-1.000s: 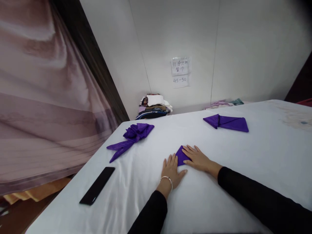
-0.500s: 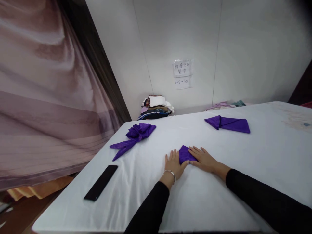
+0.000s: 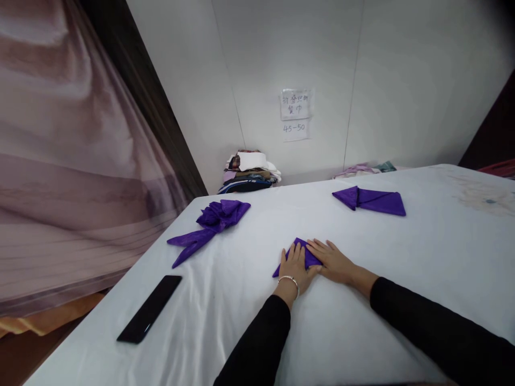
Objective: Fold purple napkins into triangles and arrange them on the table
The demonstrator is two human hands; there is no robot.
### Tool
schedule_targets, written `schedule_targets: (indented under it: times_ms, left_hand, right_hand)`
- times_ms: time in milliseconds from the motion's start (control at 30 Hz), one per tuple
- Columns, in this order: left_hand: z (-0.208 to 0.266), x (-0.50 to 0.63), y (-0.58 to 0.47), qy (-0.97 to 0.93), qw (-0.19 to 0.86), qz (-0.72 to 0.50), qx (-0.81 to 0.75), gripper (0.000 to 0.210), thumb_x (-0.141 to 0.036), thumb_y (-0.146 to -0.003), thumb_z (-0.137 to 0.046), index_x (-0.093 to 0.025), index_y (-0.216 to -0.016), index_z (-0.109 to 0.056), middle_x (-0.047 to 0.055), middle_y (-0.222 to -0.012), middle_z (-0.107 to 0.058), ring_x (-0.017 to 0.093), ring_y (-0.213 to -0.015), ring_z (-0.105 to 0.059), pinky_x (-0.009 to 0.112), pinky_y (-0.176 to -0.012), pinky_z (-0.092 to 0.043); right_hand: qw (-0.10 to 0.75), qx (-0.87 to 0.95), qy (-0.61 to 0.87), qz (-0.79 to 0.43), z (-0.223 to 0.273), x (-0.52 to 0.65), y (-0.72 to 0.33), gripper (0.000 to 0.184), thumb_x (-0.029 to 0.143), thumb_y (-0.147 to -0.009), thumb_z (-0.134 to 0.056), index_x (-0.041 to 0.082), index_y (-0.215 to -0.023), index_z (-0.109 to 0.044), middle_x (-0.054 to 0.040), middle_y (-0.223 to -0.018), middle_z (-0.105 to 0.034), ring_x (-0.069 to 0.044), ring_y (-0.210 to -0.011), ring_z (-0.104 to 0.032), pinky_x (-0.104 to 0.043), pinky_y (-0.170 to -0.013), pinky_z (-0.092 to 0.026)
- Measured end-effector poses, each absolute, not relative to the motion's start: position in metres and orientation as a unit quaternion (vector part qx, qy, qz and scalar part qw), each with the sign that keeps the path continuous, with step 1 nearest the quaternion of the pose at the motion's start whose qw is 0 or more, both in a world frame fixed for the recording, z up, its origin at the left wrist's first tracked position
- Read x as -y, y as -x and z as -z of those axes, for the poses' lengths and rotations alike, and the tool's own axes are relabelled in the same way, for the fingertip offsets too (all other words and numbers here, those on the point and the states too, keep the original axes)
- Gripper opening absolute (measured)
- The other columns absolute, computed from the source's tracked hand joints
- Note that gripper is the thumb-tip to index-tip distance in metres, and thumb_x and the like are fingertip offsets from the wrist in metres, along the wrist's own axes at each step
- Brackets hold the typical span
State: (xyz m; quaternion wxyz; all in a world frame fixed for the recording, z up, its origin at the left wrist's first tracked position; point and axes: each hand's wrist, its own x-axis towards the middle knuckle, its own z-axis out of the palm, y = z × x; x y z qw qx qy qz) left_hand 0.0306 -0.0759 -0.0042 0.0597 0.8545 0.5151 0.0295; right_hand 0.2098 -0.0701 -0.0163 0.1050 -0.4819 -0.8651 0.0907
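A purple cloth napkin (image 3: 310,260), folded into a small triangle with its peak pointing away from me, lies flat on the white-covered table (image 3: 346,332). My left hand (image 3: 296,268) rests flat on its left half, fingers stretched out, a silver bracelet on the wrist. On the right corner lies my right hand (image 3: 332,261), palm down with fingers extended. The thumbs come close together at the near edge. Both hands partly cover the cloth.
At the back left of the table is a purple napkin shaped like a flower (image 3: 219,217). Another folded purple napkin (image 3: 380,201) lies at the back right. A black flat object (image 3: 151,309) sits front left. Behind the table are stacked clothes (image 3: 251,171) and a wall sign (image 3: 296,104).
My left hand has slid right onto the napkin, uncovering its left corner. The right hand stays nearly in place. The view has shifted slightly.
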Motion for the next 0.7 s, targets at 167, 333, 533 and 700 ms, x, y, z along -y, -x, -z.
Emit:
schedule_targets:
  times_ms: [167,333,533,700]
  left_hand:
    - [0.005,0.079,-0.022,-0.856,0.051,-0.028,-0.513,0.077,-0.063,-0.082,-0.007,-0.014,-0.141,-0.016,0.005,-0.148,-0.017,0.022,-0.136,-0.007,0.049,-0.109,-0.006]
    - [0.009,0.081,-0.012,-0.851,0.038,-0.021,-0.523,0.081,-0.066,-0.08,-0.004,-0.014,-0.141,-0.017,0.005,-0.148,-0.015,0.023,-0.136,-0.006,0.049,-0.109,-0.006]
    - [0.01,0.083,-0.01,-0.847,0.047,-0.024,-0.529,0.084,-0.068,-0.079,-0.004,-0.013,-0.14,-0.017,0.005,-0.148,-0.014,0.024,-0.136,-0.006,0.05,-0.109,-0.006]
    - [0.008,0.084,-0.011,-0.845,0.041,-0.019,-0.533,0.083,-0.068,-0.079,-0.006,-0.014,-0.141,-0.017,0.006,-0.148,-0.014,0.024,-0.136,-0.005,0.051,-0.109,-0.005]
  right_hand:
    - [0.106,0.859,0.492,-0.093,0.016,0.073,-0.214,0.069,0.06,-0.085,-0.03,0.024,-0.142,-0.018,-0.0063,-0.147,-0.019,-0.026,-0.134,-0.014,-0.051,-0.106,-0.011]
    - [0.096,0.851,0.506,-0.102,0.015,0.081,-0.229,0.069,0.062,-0.085,-0.026,0.024,-0.142,-0.015,-0.006,-0.147,-0.018,-0.025,-0.134,-0.014,-0.05,-0.107,-0.01]
    - [0.066,0.828,0.538,-0.145,0.005,0.083,-0.243,0.069,0.063,-0.085,-0.021,0.023,-0.142,-0.017,-0.0062,-0.147,-0.019,-0.026,-0.134,-0.013,-0.051,-0.107,-0.01]
    - [0.107,0.823,0.547,-0.111,-0.019,0.073,-0.204,0.071,0.063,-0.085,-0.019,0.019,-0.141,-0.021,-0.0072,-0.148,-0.014,-0.025,-0.135,-0.008,-0.049,-0.107,-0.006]
